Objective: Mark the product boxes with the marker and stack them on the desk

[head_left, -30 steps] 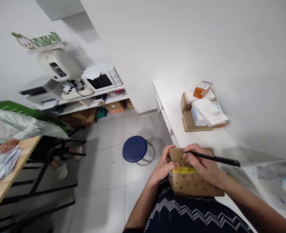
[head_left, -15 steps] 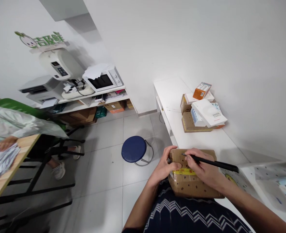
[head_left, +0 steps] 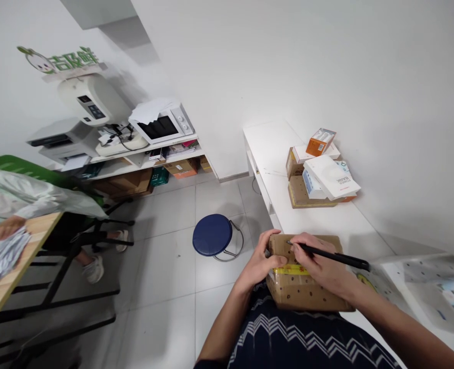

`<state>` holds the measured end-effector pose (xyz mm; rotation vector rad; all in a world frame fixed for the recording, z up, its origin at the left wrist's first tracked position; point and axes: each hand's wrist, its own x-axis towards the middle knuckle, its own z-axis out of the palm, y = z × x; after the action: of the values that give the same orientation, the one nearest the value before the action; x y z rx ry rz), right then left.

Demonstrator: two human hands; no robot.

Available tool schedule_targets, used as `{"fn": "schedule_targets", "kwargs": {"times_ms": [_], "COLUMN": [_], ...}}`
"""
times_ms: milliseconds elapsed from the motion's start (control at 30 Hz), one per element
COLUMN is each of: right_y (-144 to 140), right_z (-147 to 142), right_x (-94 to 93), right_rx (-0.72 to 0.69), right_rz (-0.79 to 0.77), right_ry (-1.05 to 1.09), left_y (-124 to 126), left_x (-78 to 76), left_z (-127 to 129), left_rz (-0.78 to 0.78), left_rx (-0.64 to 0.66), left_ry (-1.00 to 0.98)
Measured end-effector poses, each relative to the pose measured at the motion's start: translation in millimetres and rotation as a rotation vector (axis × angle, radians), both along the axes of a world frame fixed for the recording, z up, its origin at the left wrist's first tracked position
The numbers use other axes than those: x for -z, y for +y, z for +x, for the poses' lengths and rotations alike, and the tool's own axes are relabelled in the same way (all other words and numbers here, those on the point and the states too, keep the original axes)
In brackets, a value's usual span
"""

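Note:
A cardboard box (head_left: 306, 297) with small dark marks over it and a band of yellow tape (head_left: 293, 269) lies close against my body at the white table's edge. My left hand (head_left: 260, 262) grips its left end, thumb on top near the tape and fingers over the far corner. In my right hand (head_left: 322, 266) is a black pen (head_left: 344, 258), pinched between thumb and fingers. The pen's tip meets the box's top near its left end, and the hand rests on the cardboard. What the tip marks is too small to read.
Small boxes, among them a white power bank box (head_left: 332, 177), are piled on the white table (head_left: 273, 148). A blue round stool (head_left: 212, 234) stands on the floor. To the left, a person's hand (head_left: 7, 227) holds striped cloth on a wooden table (head_left: 44, 225).
The pen's back end has swung slightly and its tip has shifted a little left on the box. My left hand keeps its hold. The view has moved slightly.

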<state>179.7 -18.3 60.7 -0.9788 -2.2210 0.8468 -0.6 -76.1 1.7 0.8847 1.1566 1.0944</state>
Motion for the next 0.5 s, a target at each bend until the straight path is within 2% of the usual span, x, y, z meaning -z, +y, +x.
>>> {"fn": "schedule_targets", "kwargs": {"times_ms": [133, 300, 333, 400, 433, 467, 500], "right_y": [1.1, 15.4, 22.2, 38.9, 48.0, 56.9, 64.9], "right_z": [1.0, 6.7, 11.4, 26.8, 37.4, 49.4, 62.0], "right_x": [5.4, -1.7, -2.7, 2.8, 10.7, 22.4, 37.6], "right_rx": [0.074, 0.304, 0.369, 0.541, 0.64, 0.725, 0.804], "right_rz": [-0.101, -0.396, -0.398, -0.295, -0.233, -0.196, -0.2], "right_ry": [0.181, 0.646, 0.745, 0.861, 0.812, 0.675, 0.428], "left_y": [1.2, -0.5, -1.2, -2.4, -2.8, -2.9, -2.7], "left_x": [1.0, 7.0, 9.2, 13.3, 14.9, 16.1, 16.7], "left_z": [-0.8, -3.3, -4.1, -5.9, -6.8, -7.6, -8.2], "left_rz": [-0.024, -0.059, -0.06, -0.055, -0.051, -0.048, -0.048], "left_rx": [0.012, 0.001, -0.009, -0.031, -0.044, -0.056, -0.067], "left_ry": [-0.005, -0.083, -0.114, -0.176, -0.202, -0.222, -0.239]}}
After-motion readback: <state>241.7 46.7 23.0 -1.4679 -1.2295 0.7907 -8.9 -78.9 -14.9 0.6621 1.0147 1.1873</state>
